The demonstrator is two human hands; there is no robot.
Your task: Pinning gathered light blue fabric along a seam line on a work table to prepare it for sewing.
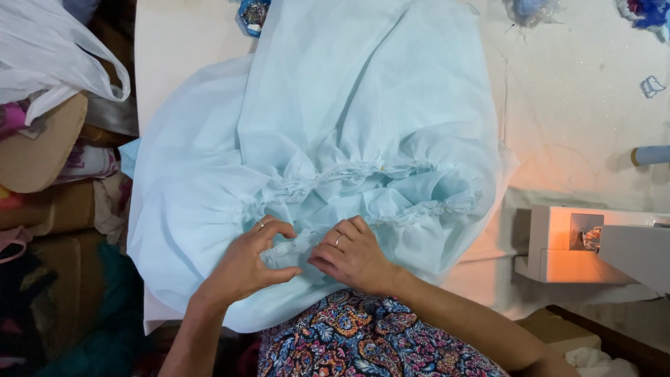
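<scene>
A large piece of pale blue fabric [349,119] lies spread over a white table [586,98], with gathered, ruffled seams across its middle. My left hand [248,262] and my right hand [352,255] sit side by side at the near edge, both pinching one gathered seam [289,246] between thumb and fingers. Each hand wears a ring. My lap, in a patterned paisley garment [363,342], is just below the cloth.
A white sewing machine [593,244] stands at the right with its lamp glowing orange. A white plastic bag [49,56] and piled cloth and boxes crowd the left side. Blue thread scraps [649,14] and a light blue spool [652,155] lie at the table's far right.
</scene>
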